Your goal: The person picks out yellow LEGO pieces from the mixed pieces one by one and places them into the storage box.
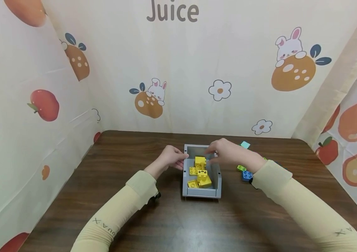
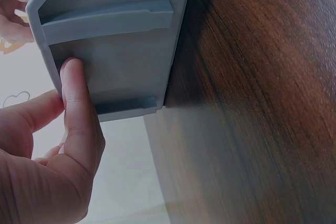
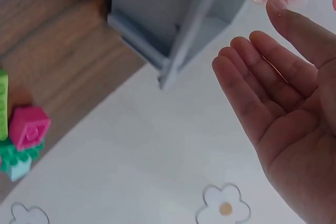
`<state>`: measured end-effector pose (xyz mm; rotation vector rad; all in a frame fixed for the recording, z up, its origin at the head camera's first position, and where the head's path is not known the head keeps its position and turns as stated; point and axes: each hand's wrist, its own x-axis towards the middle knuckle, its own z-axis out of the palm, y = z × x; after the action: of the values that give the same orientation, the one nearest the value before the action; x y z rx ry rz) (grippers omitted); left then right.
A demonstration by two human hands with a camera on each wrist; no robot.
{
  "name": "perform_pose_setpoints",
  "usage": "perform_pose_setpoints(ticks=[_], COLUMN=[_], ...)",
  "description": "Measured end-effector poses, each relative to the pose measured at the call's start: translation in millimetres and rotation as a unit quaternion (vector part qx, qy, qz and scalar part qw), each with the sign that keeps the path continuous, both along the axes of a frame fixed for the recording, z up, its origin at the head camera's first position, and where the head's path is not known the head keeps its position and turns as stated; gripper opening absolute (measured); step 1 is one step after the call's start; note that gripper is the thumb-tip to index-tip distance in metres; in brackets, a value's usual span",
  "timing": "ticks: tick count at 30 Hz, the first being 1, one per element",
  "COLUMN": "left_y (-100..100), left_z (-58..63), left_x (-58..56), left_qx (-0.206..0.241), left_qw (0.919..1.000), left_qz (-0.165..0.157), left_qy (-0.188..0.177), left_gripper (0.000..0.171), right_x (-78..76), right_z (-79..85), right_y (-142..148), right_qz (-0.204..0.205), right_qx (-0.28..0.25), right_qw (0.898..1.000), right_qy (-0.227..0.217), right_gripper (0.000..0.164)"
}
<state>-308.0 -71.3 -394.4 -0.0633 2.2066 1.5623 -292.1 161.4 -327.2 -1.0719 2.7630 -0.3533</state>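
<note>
A grey plastic bin (image 1: 201, 193) stands on the brown table, with several yellow toy bricks (image 1: 205, 182) lying loose inside it. My left hand (image 1: 171, 157) pinches the bin's left wall, thumb at the rim and fingers along the outside; the left wrist view shows that ribbed side wall (image 2: 115, 61) close up. Over the bin's far right part hovers my right hand (image 1: 226, 151). In the right wrist view its fingers (image 3: 247, 77) are spread apart from the thumb with nothing between them, beside the bin's wall (image 3: 194, 30).
To the right of the bin, partly behind my right forearm, lie a blue brick (image 1: 247, 175), a lime green brick (image 1: 241, 168) and a light blue piece (image 1: 245, 144). A pink brick (image 3: 30, 127) shows in the right wrist view. A printed curtain (image 1: 191, 70) hangs behind the table.
</note>
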Motion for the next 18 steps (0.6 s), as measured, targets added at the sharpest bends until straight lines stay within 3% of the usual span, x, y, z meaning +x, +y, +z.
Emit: perform_pose_setpoints(ticks=[6,18], left_y=[0.9,1.1], left_z=[0.7,1.5], left_x=[0.7,1.8], left_qx=[0.0,0.001], left_qw=[1.0,1.0], left_qz=[0.003,0.002], left_qy=[-0.002,-0.002], left_gripper=[0.034,0.033], right_x=[6.2,25.3], right_z=[19.2,36.7], right_y=[14.7,44.5], right_qz=[0.017,-0.015], right_qx=[-0.026,-0.054], right_qw=[0.998,0.993], right_qy=[0.053,0.107], right_gripper=[0.031,0.039])
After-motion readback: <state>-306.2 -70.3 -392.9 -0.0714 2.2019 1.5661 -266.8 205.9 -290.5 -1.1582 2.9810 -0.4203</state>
